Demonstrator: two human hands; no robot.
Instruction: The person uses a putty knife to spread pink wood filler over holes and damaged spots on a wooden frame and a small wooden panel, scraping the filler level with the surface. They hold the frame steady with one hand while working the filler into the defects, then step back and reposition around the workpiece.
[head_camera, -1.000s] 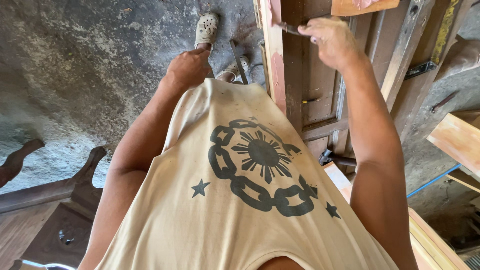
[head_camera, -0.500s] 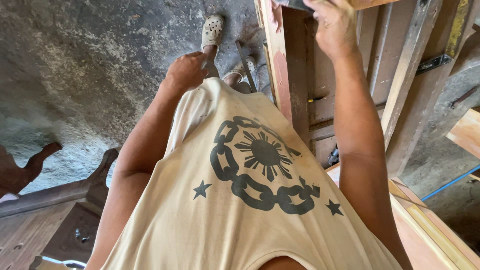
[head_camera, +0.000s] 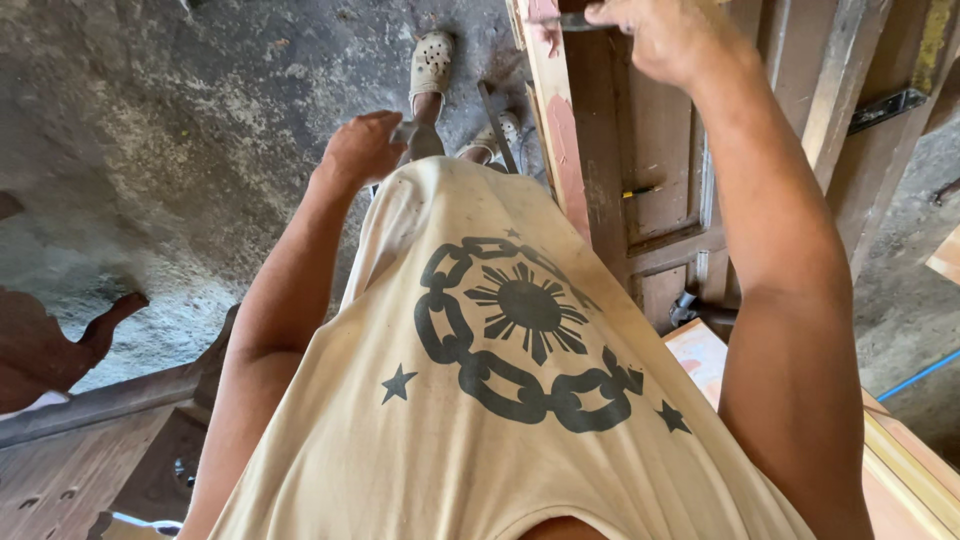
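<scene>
My right hand (head_camera: 660, 35) is raised at the top of the view, fingers curled around a slim dark tool (head_camera: 585, 20) against an upright brown wooden panel frame (head_camera: 660, 180). A pale wooden strip with pink smears (head_camera: 555, 130) stands just left of that hand. My left hand (head_camera: 365, 150) hangs by my hip over the concrete floor (head_camera: 200, 120), loosely curled, with nothing seen in it. My cream shirt with a dark chain print (head_camera: 520, 330) fills the lower middle.
My feet in pale perforated clogs (head_camera: 432, 62) stand beside the frame's base. Dark carved wooden furniture parts (head_camera: 60, 350) lie at the left. Light boards (head_camera: 900, 470) and a blue cable (head_camera: 915, 375) are at the lower right. A black metal bracket (head_camera: 885, 105) sits on a post.
My right hand has risen along the wooden frame toward the top edge of the view. My left hand stays by my hip. The view has shifted slightly.
</scene>
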